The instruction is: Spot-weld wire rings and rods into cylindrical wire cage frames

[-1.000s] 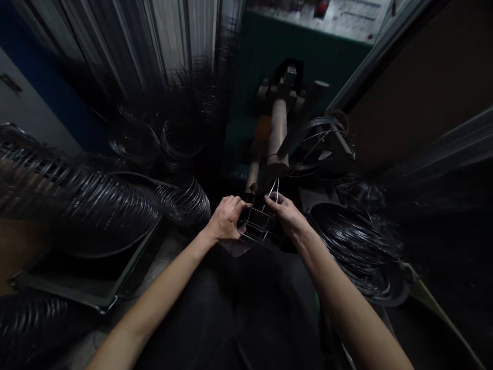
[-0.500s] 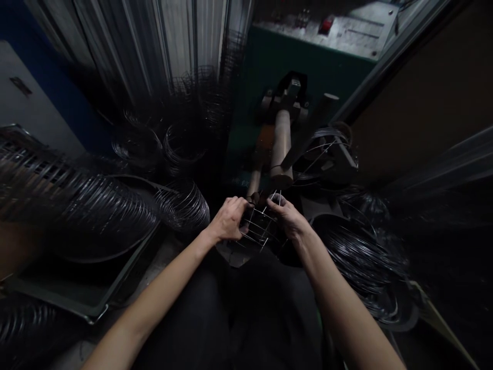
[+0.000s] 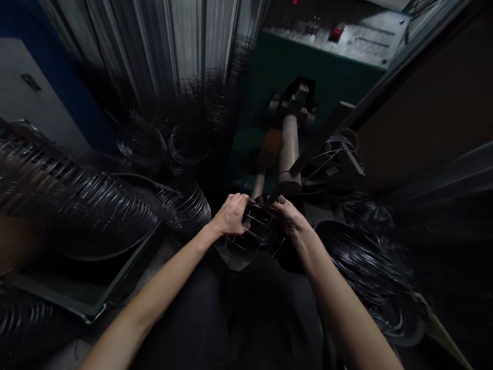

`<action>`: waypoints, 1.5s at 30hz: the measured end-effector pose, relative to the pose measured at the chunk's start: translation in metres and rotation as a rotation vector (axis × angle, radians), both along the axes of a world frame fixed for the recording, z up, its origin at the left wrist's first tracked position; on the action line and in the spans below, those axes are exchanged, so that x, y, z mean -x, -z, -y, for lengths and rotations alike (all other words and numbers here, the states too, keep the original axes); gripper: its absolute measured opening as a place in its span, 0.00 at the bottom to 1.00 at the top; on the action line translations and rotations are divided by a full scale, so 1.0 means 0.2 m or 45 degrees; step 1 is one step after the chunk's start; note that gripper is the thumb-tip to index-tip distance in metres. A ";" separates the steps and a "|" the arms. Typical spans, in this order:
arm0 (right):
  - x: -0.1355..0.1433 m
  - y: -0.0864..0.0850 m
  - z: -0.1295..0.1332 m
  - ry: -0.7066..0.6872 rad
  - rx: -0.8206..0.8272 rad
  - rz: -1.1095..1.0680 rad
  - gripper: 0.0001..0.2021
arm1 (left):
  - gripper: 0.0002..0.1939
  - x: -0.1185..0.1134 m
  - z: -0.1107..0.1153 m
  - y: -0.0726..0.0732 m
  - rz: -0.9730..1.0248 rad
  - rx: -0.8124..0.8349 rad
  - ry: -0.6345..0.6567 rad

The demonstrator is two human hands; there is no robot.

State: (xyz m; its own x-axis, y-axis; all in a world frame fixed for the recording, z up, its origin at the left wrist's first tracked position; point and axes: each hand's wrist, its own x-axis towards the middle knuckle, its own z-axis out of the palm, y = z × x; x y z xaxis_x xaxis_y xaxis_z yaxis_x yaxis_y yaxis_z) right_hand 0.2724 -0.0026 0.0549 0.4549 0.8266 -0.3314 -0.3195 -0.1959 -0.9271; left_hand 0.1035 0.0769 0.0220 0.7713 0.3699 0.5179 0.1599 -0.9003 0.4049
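Between my hands is a small wire frame made of thin crossing metal wires. My left hand is closed on its left side, thumb and fingers around the wire. At the upper right, my right hand pinches the frame; its fingertips are partly in shadow. The frame sits just below the rod tips of a green machine. A thick metal cylinder points down above my right hand, and a thinner rod ends close to my left fingertips.
Stacked wire rings stand to the left, beside a long row of them over a green crate. Bundled wire rings lie in a dark round container at right. A red switch tops the machine.
The wire frame has turned a little and sits nearer the rod tips, both hands still on it. The whole view has shifted slightly, with the machine now further right.
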 end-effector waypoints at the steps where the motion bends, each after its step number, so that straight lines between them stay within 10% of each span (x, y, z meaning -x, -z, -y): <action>1: 0.00 0.00 0.00 -0.003 -0.005 -0.006 0.21 | 0.21 0.00 0.00 -0.01 -0.008 0.011 0.000; 13: 0.01 0.05 -0.01 -0.034 -0.073 0.130 0.19 | 0.26 0.01 -0.01 -0.02 0.006 0.075 0.031; 20: -0.09 -0.03 -0.01 0.263 -0.111 -0.159 0.14 | 0.37 0.03 -0.01 0.07 0.221 0.170 0.007; 27: -0.13 -0.13 0.02 -0.073 0.048 -0.079 0.08 | 0.38 0.10 -0.01 0.15 0.266 0.176 0.010; 45: 0.01 -0.07 0.02 -0.044 -0.149 0.048 0.21 | 0.40 0.07 -0.04 0.19 0.337 0.416 -0.004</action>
State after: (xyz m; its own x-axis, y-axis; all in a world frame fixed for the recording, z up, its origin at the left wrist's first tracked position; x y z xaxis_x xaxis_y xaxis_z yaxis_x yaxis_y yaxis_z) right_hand 0.2699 -0.0071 0.0685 0.4355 0.8740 -0.2154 -0.2790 -0.0964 -0.9554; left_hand 0.0900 0.0843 -0.0161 0.6259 0.5497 0.5533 0.0145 -0.7174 0.6965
